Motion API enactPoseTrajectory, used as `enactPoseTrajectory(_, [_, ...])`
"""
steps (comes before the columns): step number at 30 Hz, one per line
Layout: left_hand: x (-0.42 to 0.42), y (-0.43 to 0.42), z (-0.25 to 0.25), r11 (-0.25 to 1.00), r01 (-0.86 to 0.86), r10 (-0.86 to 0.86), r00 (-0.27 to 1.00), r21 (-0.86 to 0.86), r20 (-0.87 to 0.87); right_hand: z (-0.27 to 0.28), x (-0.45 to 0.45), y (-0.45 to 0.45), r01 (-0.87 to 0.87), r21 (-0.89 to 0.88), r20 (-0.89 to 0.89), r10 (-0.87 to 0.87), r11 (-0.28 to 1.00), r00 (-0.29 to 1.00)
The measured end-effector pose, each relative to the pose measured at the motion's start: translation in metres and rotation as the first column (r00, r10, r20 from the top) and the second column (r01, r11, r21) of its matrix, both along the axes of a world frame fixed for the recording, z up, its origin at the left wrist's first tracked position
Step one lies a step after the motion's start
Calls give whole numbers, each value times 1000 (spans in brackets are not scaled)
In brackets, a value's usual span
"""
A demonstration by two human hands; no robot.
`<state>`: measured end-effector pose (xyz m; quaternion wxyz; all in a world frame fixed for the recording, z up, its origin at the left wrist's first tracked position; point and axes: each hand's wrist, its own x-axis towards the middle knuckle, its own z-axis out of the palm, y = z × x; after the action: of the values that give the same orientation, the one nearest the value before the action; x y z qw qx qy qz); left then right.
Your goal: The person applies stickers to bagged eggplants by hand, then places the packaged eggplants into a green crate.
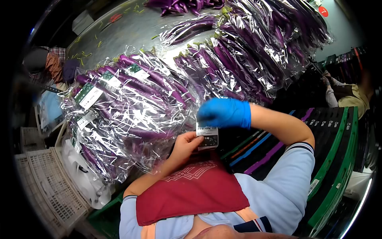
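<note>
Close to my chest, my left hand [186, 145], bare, pinches a printed label [208, 139] by its left edge, thumb on top. The label is white above and dark below, and "400g" is readable on it. My right hand [226, 113], in a blue glove, is curled over the upper end of the label, covering that part; its fingertips are partly blurred. Just left of both hands lies a pile of purple eggplants in clear plastic bags [139, 103]. Several of those bags carry green-and-white labels [90, 95].
More bagged eggplants [234, 67] lie on the metal table [131, 30], with loose eggplants [187, 5] at the far edge. Red-handled scissors [115, 18] lie farther back. Green-edged black crates [330, 147] stand right, pale baskets [53, 179] left. Another person [350, 95] is at right.
</note>
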<state>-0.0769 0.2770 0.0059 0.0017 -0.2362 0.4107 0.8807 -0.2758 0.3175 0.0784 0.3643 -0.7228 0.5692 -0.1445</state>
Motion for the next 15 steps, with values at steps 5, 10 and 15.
enactPoseTrajectory(5, [3,7,-7,1000,-14,15,999,-28,35,-19,31,26,-82,-30,-149,77,996,986])
enactPoseTrajectory(10, [5,5,-8,991,75,-70,996,-108,56,-24,37,34,-75,-44,-258,61,996,964])
enactPoseTrajectory(15, [5,9,-9,999,15,-18,998,36,68,-35,26,31,104,50,-211,-91,993,973])
